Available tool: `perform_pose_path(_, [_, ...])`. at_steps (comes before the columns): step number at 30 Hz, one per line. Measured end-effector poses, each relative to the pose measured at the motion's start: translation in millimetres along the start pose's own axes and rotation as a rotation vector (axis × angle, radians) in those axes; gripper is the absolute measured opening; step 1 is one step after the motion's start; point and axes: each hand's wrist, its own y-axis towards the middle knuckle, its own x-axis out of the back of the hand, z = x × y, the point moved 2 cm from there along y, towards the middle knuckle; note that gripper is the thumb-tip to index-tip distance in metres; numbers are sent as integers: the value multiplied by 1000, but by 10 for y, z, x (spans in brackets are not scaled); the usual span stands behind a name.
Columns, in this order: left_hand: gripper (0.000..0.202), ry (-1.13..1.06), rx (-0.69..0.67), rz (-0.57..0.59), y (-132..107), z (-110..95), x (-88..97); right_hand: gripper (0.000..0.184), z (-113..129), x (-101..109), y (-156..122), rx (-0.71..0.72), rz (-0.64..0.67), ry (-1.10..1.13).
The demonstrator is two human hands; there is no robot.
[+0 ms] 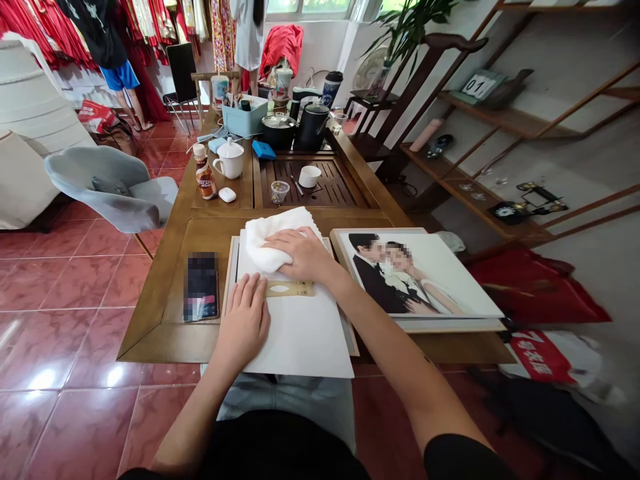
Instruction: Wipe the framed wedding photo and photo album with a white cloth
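A white sheet (300, 333) lies over a light wooden frame (229, 273) on the wooden table (165, 333) in front of me. My right hand (303, 257) presses flat on a white cloth (273, 233) at the sheet's far end, fingers together over it. My left hand (245, 320) rests flat on the sheet's left part, fingers stretched out. A small beige tag (293, 288) lies on the sheet between both hands.
A phone (201, 287) lies left of the frame. A mounted wedding photo (420, 273) lies on the right. Farther off stand a bottle (204, 175), white teapot (230, 159), cups and a tea tray (320, 183). Grey chair (110, 187) left, shelves right; a person stands far back.
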Motion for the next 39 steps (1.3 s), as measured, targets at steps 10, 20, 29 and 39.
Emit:
perform_pose_path(10, [47, -10, -5, -17, 1, -2, 6, 42, -10, 33, -104, 3, 6, 28])
perform_pose_path(20, [46, 10, -14, -39, -10, -1, -7, 43, 21, 88, -327, 13, 18, 30])
perform_pose_path(29, [42, 179, -230, -124, -22, -82, 102, 46, -39, 103, -470, -46, -16, -63])
perform_pose_path(39, [58, 149, -477, 97, -216, -350, 119, 59, 4, 554, -1146, -19, -242, -323])
